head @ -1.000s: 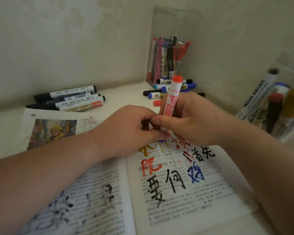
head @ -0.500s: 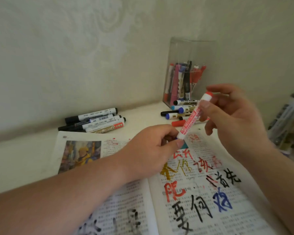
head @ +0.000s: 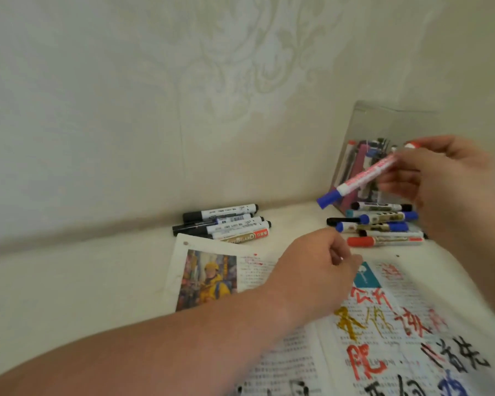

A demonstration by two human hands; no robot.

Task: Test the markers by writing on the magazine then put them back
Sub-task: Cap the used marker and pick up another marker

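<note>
Pale patterned wall (head: 126, 110) and a cream worktop (head: 69, 281) tucked into a corner. An open magazine (head: 206, 278) is spread on it, and the right page is covered in red, gold, black and blue test scribbles. The right hand (head: 452, 190) is up off the page, its grip clamped round the far end of a white marker (head: 363, 175). The marker's blue cap (head: 327, 199) is on and points down-left. It's capped and held up by the clear holder (head: 383, 124) in the corner, so I'd guess this one's tested and heading back. The left hand (head: 317, 270) hovers over the page crease with its fingers loosely curled; can't tell if anything's pinched in there. Loose markers (head: 380, 225) lie in front of the holder and a black bunch (head: 226, 224) sits by the wall, probably sorted piles.
</note>
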